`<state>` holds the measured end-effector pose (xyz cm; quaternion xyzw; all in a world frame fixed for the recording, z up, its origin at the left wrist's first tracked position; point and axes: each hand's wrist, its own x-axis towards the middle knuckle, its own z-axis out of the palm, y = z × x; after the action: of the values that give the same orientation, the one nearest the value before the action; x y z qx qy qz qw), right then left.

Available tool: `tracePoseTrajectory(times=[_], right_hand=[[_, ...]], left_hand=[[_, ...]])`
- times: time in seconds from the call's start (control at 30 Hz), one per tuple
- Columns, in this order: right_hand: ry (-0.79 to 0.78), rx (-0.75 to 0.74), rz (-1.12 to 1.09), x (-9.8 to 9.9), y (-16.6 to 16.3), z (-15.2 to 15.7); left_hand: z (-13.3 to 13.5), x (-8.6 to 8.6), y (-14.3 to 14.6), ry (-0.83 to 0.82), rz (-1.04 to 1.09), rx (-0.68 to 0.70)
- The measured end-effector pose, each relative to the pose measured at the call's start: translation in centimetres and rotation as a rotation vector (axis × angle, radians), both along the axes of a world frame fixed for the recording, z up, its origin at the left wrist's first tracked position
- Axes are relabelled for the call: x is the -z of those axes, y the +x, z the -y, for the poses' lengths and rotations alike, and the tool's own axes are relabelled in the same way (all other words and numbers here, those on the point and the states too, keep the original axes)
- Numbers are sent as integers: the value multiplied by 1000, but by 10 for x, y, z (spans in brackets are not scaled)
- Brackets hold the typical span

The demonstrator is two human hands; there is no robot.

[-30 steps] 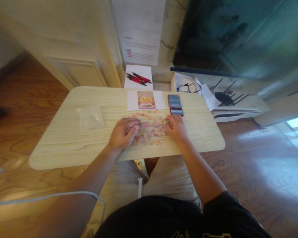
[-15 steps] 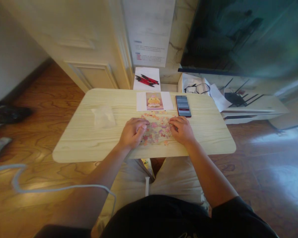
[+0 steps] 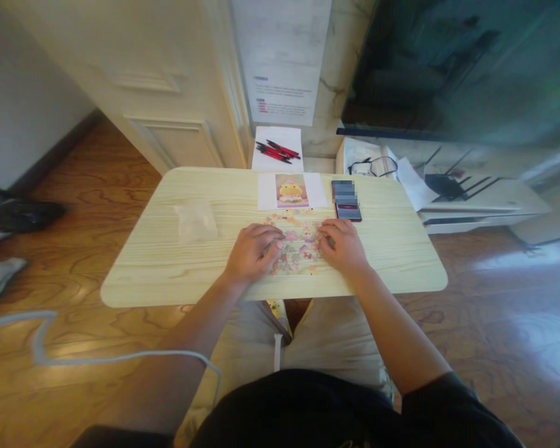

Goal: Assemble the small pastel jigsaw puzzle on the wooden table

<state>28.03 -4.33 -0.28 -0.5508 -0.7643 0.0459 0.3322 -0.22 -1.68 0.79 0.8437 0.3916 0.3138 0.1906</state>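
Note:
Small jigsaw puzzle pieces (image 3: 298, 250) in pink, orange and purple lie loosely spread on the light wooden table (image 3: 154, 274). My left hand (image 3: 256, 249) rests palm down at their left side, fingers bent over the pieces and thumb apart. On the right side of the spread, my right hand (image 3: 343, 244) is cupped with curled fingertips touching the pieces. No piece shows lifted in either hand; the area under the fingers is hidden. Just beyond the pieces is a white sheet (image 3: 316, 190) with a printed picture of a yellow character (image 3: 292, 190).
A phone (image 3: 348, 202) lies right of the sheet. At the left is a crumpled translucent bag (image 3: 196, 221). Red and black pens (image 3: 278, 152) sit on paper behind the table. A white box (image 3: 361, 152) with a cable stands back right, and a white cord (image 3: 121, 356) crosses my left forearm.
My left hand has shifted slightly right, further over the puzzle pieces, and some of them look pushed inward. The right hand stays nearly in place. The whole view has moved a little.

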Motion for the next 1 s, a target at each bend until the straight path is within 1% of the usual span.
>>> tracePoseTrajectory(times=[0.1,0.17,0.27,0.43,0.53,0.67,0.73,0.8,0.9,1.0], right_hand=[[-23,-57,-4,-3,-2,3],[-35,-80,-5,-4,-2,4],[-38,-117,11,-2,0,4],[-89,-189,94,-1,2,5],[-107,-207,114,-1,1,6],[-112,-222,143,-1,0,6],[-108,-228,143,-1,-1,6],[-107,-237,137,-1,-2,7],[-112,-256,137,0,-2,7],[-115,-251,134,-1,-3,8]], left_hand=[[-1,1,0,-18,-10,-1],[-1,2,0,-38,22,-9],[-1,3,-2,-67,170,-62],[-1,7,-10,-161,442,-225],[-5,15,-13,-186,570,-256],[-8,21,-12,-197,622,-270],[-7,18,-12,-198,627,-258],[-6,14,-11,-201,585,-252],[-5,8,-7,-184,397,-250],[-5,5,-1,-115,145,-183]])
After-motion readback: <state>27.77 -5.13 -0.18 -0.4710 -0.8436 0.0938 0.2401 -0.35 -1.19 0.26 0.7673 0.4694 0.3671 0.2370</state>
